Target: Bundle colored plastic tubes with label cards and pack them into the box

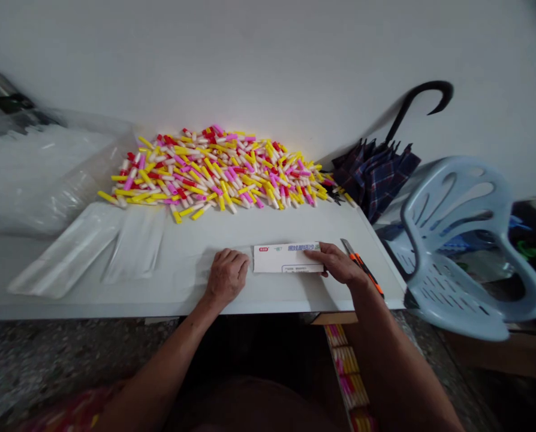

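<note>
My right hand (337,262) grips the right end of a flat white printed box (277,258), thumb on its face. Just left of the box, my left hand (228,273) rests on the white table (196,237) with its fingers curled in; whether it holds anything is hidden. Beyond both hands, a large heap of small yellow, pink, red and white tubes (223,171) lies against the wall. An orange and black cutter knife (364,270) lies right of my right hand.
Clear plastic sleeves (70,252) and a big clear bag (61,174) lie at the left. A folded dark umbrella (371,174) leans at the back right, beside a light blue chair (466,240). Below the table edge, a carton (340,360) holds packed tubes.
</note>
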A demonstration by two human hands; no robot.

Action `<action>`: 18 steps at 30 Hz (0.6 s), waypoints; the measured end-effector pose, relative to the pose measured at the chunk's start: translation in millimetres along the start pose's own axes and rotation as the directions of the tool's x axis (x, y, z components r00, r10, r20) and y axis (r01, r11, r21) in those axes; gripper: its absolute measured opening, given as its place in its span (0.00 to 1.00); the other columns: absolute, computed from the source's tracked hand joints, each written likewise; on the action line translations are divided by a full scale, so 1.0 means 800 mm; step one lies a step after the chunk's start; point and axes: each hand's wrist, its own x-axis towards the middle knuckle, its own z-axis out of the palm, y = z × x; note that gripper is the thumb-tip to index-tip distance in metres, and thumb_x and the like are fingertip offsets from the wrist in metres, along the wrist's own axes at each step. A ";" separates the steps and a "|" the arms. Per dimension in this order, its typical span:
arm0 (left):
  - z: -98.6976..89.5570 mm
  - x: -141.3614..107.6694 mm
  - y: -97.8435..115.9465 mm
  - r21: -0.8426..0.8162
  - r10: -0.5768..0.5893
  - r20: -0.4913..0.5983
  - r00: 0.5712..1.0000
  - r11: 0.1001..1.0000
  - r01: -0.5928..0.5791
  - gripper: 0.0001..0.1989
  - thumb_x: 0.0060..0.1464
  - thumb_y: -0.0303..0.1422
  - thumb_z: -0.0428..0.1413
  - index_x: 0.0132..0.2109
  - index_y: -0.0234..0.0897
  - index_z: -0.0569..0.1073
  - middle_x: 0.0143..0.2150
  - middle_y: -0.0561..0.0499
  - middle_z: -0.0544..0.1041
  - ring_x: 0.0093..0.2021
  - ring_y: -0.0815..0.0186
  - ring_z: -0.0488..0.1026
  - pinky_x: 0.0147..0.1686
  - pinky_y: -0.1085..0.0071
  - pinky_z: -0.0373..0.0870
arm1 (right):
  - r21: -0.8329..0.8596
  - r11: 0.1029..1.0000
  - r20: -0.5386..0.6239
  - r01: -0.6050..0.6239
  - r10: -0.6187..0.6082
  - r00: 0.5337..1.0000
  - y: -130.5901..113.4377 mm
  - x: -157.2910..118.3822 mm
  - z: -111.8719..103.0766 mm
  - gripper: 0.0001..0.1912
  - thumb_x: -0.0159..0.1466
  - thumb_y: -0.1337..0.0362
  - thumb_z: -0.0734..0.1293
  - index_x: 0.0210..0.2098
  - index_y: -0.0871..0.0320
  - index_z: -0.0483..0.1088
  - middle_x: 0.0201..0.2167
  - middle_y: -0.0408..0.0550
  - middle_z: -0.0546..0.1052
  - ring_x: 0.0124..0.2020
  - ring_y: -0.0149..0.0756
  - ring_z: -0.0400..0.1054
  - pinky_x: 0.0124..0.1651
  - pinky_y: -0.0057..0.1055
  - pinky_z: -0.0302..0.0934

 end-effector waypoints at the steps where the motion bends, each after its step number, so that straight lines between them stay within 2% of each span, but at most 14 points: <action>1: 0.000 0.000 0.000 -0.004 -0.007 -0.001 1.000 1.000 0.007 0.10 0.69 0.31 0.51 0.37 0.41 0.74 0.36 0.48 0.78 0.41 0.56 0.71 0.46 0.57 0.66 | 0.015 1.000 0.000 -0.011 0.011 1.000 0.002 0.004 -0.003 0.24 0.63 0.43 0.73 0.29 0.59 0.71 0.20 0.39 0.68 0.20 0.26 0.59 0.21 0.23 0.57; 6: 0.000 0.002 -0.001 -0.019 -0.018 0.012 1.000 1.000 0.018 0.11 0.69 0.31 0.51 0.37 0.41 0.74 0.35 0.48 0.78 0.41 0.56 0.71 0.46 0.57 0.65 | 0.022 0.998 0.017 -0.065 0.064 0.998 0.008 0.021 -0.017 0.23 0.58 0.44 0.75 0.29 0.60 0.75 0.20 0.40 0.70 0.20 0.26 0.58 0.19 0.22 0.53; 13: -0.004 0.002 -0.003 -0.001 -0.017 -0.017 1.000 1.000 0.017 0.10 0.69 0.30 0.51 0.37 0.41 0.74 0.36 0.48 0.79 0.41 0.56 0.71 0.46 0.57 0.65 | -0.007 0.999 0.081 -0.045 0.045 0.996 -0.007 0.037 -0.003 0.23 0.57 0.45 0.76 0.31 0.62 0.79 0.20 0.42 0.73 0.20 0.28 0.61 0.19 0.24 0.55; 16: -0.008 0.002 -0.007 0.015 -0.024 -0.026 0.999 1.000 0.024 0.09 0.68 0.30 0.52 0.37 0.41 0.74 0.36 0.48 0.80 0.41 0.55 0.71 0.46 0.56 0.64 | 0.036 0.999 0.014 -0.006 0.005 1.000 -0.010 0.040 -0.013 0.23 0.57 0.45 0.76 0.29 0.62 0.78 0.20 0.43 0.73 0.19 0.27 0.60 0.18 0.24 0.54; 18: -0.010 0.002 -0.010 0.020 -0.031 -0.014 0.999 0.999 0.031 0.09 0.67 0.30 0.53 0.37 0.41 0.74 0.36 0.48 0.80 0.41 0.55 0.72 0.45 0.56 0.65 | 0.023 1.000 0.026 0.005 -0.005 1.000 -0.013 0.041 -0.019 0.23 0.57 0.45 0.77 0.29 0.62 0.78 0.21 0.43 0.74 0.19 0.26 0.60 0.18 0.23 0.54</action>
